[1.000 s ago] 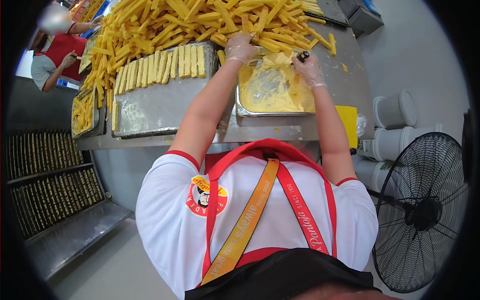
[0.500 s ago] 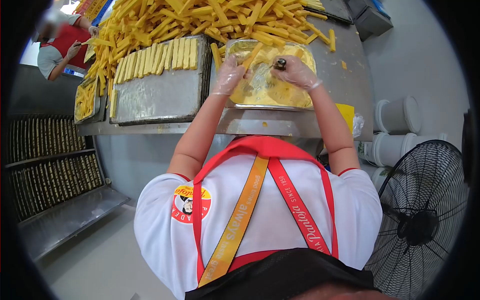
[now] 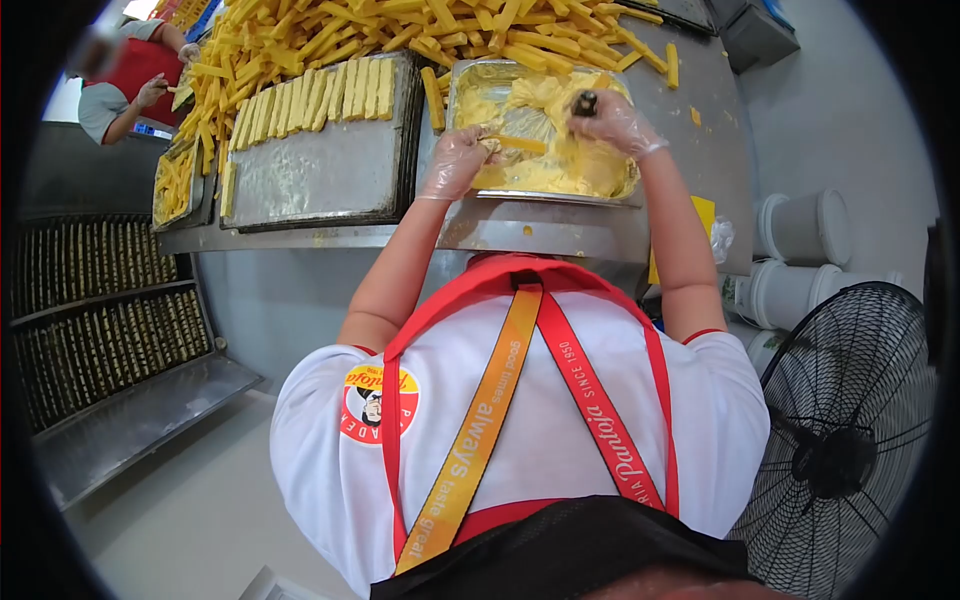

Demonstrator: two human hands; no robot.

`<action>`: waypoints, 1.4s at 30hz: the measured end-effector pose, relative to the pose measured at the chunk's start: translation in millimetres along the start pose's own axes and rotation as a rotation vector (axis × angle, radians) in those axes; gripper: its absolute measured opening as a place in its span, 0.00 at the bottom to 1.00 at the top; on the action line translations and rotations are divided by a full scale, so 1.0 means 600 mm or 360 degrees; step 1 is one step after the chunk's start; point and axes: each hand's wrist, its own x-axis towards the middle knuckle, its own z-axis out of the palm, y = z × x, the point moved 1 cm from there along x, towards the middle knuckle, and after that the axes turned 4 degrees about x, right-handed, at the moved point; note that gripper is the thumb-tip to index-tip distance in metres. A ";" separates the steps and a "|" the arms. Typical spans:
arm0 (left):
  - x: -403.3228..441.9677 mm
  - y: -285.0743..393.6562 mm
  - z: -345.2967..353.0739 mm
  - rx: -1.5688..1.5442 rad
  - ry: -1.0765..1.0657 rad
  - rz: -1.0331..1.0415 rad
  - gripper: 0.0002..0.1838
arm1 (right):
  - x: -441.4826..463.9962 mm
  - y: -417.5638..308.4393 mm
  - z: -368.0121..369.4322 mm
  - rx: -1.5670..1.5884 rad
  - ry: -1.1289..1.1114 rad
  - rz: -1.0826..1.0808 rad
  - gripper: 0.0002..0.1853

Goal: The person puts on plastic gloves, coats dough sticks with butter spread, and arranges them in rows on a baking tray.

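Observation:
My left hand point(image 3: 458, 163), in a clear plastic glove, is closed on one end of a yellow bread stick point(image 3: 522, 145). The stick lies level over a metal tray point(image 3: 560, 198) of pale yellow spread point(image 3: 535, 98). My right hand point(image 3: 618, 125), also gloved, grips the dark handle of a spreading tool point(image 3: 585, 102) at the right of this tray. Its blade cannot be made out against the spread. Left of my hands, a baking sheet point(image 3: 310, 180) bears a row of coated sticks point(image 3: 318, 95) along its far side.
Plain yellow sticks point(image 3: 330, 28) are heaped at the back of the metal table point(image 3: 690, 150). A co-worker in a red apron point(image 3: 140, 65) stands at the far left. A rack of trays point(image 3: 100, 330) is at lower left; white buckets point(image 3: 810, 225) and a fan point(image 3: 835, 455) are on the right.
My left hand has lowered toward the tray's near left, and its stick has swung from steeply slanted to nearly level. My right hand has shifted right and slightly away with the tool.

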 end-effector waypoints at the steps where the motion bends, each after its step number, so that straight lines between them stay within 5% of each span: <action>1: 0.001 0.000 -0.002 -0.0014 -0.0006 -0.0041 0.19 | 0.008 -0.002 0.003 -0.0097 0.0180 -0.0090 0.08; 2: 0.006 -0.008 -0.003 0.0195 0.0070 0.0100 0.19 | 0.008 -0.002 0.005 -0.0271 0.0301 -0.0119 0.08; 5: 0.016 -0.033 -0.005 0.0643 0.0269 0.0429 0.15 | -0.006 -0.007 0.052 0.0863 0.0502 -0.0221 0.09; 8: 0.017 -0.040 -0.006 0.0661 0.0356 0.0508 0.11 | -0.040 -0.066 0.074 0.1434 0.0441 -0.0130 0.09; 11: 0.016 -0.047 -0.004 0.0620 0.0382 0.0480 0.12 | -0.023 -0.009 0.085 0.1518 0.0608 0.0030 0.09; 15: 0.010 -0.027 -0.006 0.0670 0.0377 0.0533 0.15 | -0.018 0.009 0.073 0.1030 0.0705 0.0040 0.07; 18: 0.020 -0.038 -0.005 0.0695 0.0360 0.0537 0.17 | -0.042 -0.075 0.092 0.1507 0.0599 -0.0080 0.07; 21: 0.021 -0.051 -0.003 0.0714 0.0366 0.0603 0.18 | -0.032 -0.046 0.098 0.1442 0.0539 -0.0036 0.07; 27: 0.021 -0.045 -0.007 0.0689 0.0385 0.0597 0.17 | -0.033 -0.014 0.084 0.0506 0.0832 -0.0011 0.07; 30: 0.027 -0.028 -0.011 0.0597 0.0292 0.0260 0.16 | -0.044 -0.067 0.109 0.1428 0.0710 -0.0154 0.07; 33: 0.020 -0.006 -0.015 0.0378 0.0234 -0.0040 0.17 | -0.037 -0.032 0.127 0.1437 0.0814 -0.0198 0.07; 36: 0.018 -0.004 -0.022 0.0410 0.0201 -0.0047 0.18 | -0.041 -0.013 0.111 -0.0484 0.1015 -0.0414 0.09; 39: 0.022 -0.003 -0.024 0.0491 0.0184 -0.0012 0.18 | -0.045 -0.038 0.135 0.1368 0.0884 -0.0241 0.07; 42: 0.020 -0.002 -0.023 0.0363 0.0141 -0.0043 0.18 | -0.053 -0.066 0.123 0.1655 0.0695 -0.0171 0.08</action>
